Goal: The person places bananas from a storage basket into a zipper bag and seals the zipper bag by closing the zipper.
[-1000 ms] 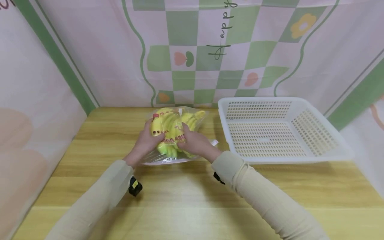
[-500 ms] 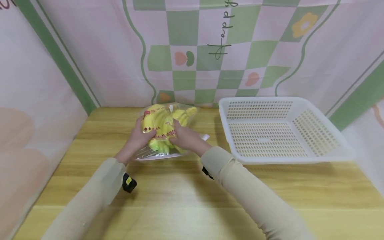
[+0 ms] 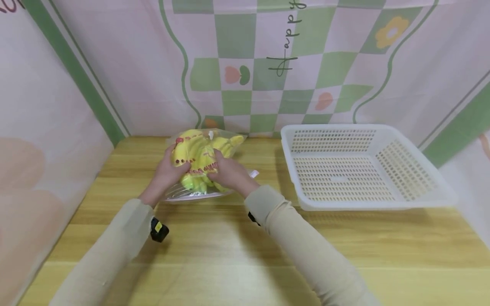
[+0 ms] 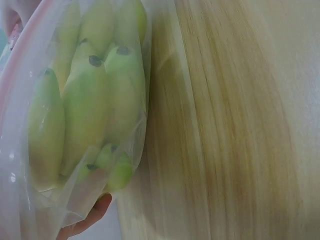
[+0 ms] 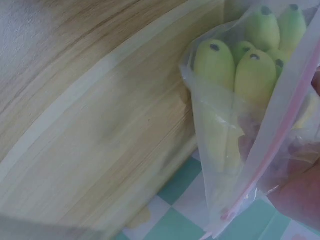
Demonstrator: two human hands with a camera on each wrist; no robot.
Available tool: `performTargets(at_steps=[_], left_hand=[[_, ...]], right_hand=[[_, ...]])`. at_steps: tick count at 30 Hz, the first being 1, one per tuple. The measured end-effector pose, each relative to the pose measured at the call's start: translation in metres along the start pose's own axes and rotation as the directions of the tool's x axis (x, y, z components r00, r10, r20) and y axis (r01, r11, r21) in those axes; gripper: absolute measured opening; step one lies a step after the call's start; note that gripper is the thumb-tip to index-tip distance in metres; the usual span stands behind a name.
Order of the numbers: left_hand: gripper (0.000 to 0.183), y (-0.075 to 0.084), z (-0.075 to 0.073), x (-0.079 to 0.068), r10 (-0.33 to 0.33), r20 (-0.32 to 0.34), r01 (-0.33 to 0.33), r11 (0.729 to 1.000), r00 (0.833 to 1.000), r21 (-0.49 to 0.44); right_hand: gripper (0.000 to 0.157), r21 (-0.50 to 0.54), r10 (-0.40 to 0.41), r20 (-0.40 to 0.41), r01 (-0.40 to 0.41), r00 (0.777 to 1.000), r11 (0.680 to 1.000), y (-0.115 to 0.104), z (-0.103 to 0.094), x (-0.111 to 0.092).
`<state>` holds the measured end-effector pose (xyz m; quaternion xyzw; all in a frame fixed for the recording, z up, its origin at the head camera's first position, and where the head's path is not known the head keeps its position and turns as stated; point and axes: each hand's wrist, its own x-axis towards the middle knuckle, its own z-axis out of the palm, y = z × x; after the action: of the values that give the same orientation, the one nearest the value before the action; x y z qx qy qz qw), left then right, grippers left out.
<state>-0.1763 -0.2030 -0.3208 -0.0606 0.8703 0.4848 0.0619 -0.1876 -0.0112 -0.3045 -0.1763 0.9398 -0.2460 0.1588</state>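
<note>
A clear zip bag (image 3: 183,193) with red print and a pink seal strip (image 5: 286,125) holds several yellow bananas (image 3: 199,155). My left hand (image 3: 165,173) grips the bag's left side, thumb on the front. Opposite it, my right hand (image 3: 231,173) holds the right side, its thumb also in front. In the left wrist view, greenish banana tips (image 4: 85,110) show through the plastic, with a finger (image 4: 97,212) of the left hand curled under the bag's lower end. More banana ends (image 5: 215,65) fill the bag in the right wrist view. Most fingers are hidden behind the bag.
To the right of the bag, a white slotted plastic basket (image 3: 306,204) stands on the wooden table (image 3: 214,250). A pink and green checked cloth (image 3: 264,97) hangs behind the table's back edge. A small white tag (image 3: 254,174) sticks out beside the right hand.
Both hands have moved left together with the bag of bananas, and slightly toward the back of the table. The gap to the basket has widened; the basket stays put.
</note>
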Motion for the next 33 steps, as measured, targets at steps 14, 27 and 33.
performTargets(at_steps=[14, 27, 33], left_hand=[[0.081, -0.006, 0.006, -0.002, 0.006, 0.004, -0.006, 1.0, 1.0, 0.026], [0.085, -0.005, -0.003, 0.006, -0.038, 0.105, 0.029, 0.996, 0.994, 0.087], [0.09, 0.004, -0.011, 0.007, -0.025, 0.131, 0.006, 0.99, 0.991, 0.138]], right_hand=[[0.093, 0.139, -0.025, -0.037, 0.03, 0.999, 0.99, 0.011, 0.003, 0.0], [0.09, 0.189, 0.014, -0.071, 0.0, 0.997, 0.982, 0.014, 0.0, 0.0], [0.088, 0.251, 0.041, -0.096, -0.016, 0.995, 0.968, 0.014, -0.009, -0.003]])
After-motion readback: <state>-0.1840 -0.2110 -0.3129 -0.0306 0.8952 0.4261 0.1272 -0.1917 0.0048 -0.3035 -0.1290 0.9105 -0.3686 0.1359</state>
